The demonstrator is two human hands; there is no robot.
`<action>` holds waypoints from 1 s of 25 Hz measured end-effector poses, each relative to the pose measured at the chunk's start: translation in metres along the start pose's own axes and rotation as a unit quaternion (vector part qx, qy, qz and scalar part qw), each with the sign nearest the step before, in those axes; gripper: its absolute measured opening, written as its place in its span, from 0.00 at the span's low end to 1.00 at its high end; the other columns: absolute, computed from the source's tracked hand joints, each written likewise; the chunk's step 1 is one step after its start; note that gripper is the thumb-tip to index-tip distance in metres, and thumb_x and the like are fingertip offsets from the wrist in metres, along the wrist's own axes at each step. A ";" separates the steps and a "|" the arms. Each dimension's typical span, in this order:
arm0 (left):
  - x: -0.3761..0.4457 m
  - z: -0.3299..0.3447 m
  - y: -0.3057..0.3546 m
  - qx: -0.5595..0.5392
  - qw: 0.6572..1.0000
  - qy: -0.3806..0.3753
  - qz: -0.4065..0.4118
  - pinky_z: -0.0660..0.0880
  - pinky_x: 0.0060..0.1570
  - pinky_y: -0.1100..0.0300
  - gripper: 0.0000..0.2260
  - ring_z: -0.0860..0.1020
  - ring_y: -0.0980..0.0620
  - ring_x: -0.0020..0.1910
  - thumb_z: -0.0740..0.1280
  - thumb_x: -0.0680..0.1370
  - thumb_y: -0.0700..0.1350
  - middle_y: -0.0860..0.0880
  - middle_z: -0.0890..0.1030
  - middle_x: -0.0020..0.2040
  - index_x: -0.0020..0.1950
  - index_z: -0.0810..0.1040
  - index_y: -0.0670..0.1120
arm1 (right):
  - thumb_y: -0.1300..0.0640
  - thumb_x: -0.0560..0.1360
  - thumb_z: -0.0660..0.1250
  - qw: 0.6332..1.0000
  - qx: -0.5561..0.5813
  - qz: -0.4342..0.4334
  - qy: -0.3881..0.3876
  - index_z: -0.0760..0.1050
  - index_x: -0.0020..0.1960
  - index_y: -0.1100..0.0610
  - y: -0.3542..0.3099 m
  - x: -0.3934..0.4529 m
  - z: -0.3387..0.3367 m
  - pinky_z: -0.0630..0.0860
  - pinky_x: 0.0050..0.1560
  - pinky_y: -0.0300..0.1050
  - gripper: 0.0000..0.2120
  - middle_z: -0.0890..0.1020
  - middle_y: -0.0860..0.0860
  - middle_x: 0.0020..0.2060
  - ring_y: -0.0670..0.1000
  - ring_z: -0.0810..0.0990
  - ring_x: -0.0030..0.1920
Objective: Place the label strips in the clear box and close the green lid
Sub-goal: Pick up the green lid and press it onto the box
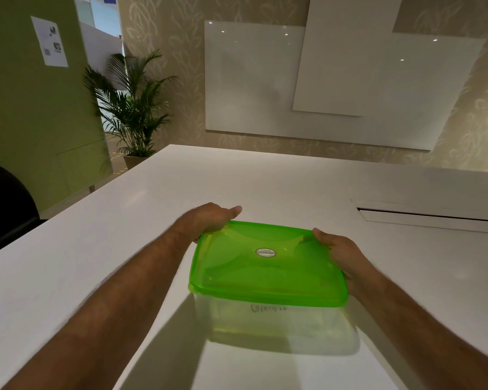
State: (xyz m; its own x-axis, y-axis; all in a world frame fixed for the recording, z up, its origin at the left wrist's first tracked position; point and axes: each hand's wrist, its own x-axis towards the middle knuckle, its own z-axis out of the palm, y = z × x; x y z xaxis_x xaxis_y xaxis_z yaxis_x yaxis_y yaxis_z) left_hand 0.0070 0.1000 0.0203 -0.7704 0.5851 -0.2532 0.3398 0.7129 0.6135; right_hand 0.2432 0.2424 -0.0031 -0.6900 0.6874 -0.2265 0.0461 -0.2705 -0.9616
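Observation:
A clear plastic box [268, 322] stands on the white table in front of me, with handwriting on its near wall. The translucent green lid [265, 266] lies flat on top of it, an oval sticker at its middle. My left hand [209, 219] grips the lid's far left corner, thumb stretched along the far edge. On the right edge, my right hand [340, 253] holds the lid and box with the thumb on top. I cannot make out label strips through the box walls.
The white table [124, 235] runs far ahead and to both sides. A cable slot [428, 215] is cut into it at the right. A black chair [6, 204] stands at the left edge, a potted palm [133, 108] beyond the table's far left corner.

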 end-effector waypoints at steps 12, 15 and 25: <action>0.018 0.009 -0.006 -0.046 0.998 0.029 0.022 0.71 0.42 0.60 0.17 0.78 0.40 0.61 0.63 0.81 0.47 0.38 0.79 0.63 0.63 0.77 0.37 | 0.54 0.79 0.64 1.000 0.002 -0.010 0.013 0.80 0.52 0.69 0.002 0.004 0.000 0.80 0.42 0.49 0.16 0.84 0.61 0.39 0.57 0.83 0.35; 0.018 0.010 -0.007 -0.014 0.999 0.001 0.030 0.71 0.44 0.61 0.15 0.78 0.41 0.57 0.59 0.83 0.48 0.37 0.77 0.63 0.58 0.79 0.38 | 0.54 0.79 0.64 1.000 0.004 -0.012 0.012 0.80 0.53 0.69 0.002 0.005 0.001 0.79 0.46 0.52 0.17 0.84 0.62 0.41 0.58 0.83 0.37; 0.015 0.009 -0.007 -0.064 0.998 0.015 0.012 0.72 0.49 0.58 0.16 0.77 0.41 0.62 0.61 0.82 0.46 0.39 0.78 0.64 0.64 0.77 0.37 | 0.54 0.79 0.64 1.000 0.001 -0.014 0.013 0.80 0.52 0.68 0.004 0.006 0.000 0.79 0.46 0.52 0.16 0.83 0.63 0.43 0.60 0.82 0.39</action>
State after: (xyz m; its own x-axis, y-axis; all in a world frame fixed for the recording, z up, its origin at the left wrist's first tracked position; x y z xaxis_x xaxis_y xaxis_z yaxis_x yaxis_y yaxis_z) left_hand -0.0027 0.1072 0.0055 -0.7790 0.5883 -0.2168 0.2881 0.6430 0.7096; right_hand 0.2393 0.2453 -0.0079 -0.6714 0.7128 -0.2027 0.0245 -0.2520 -0.9674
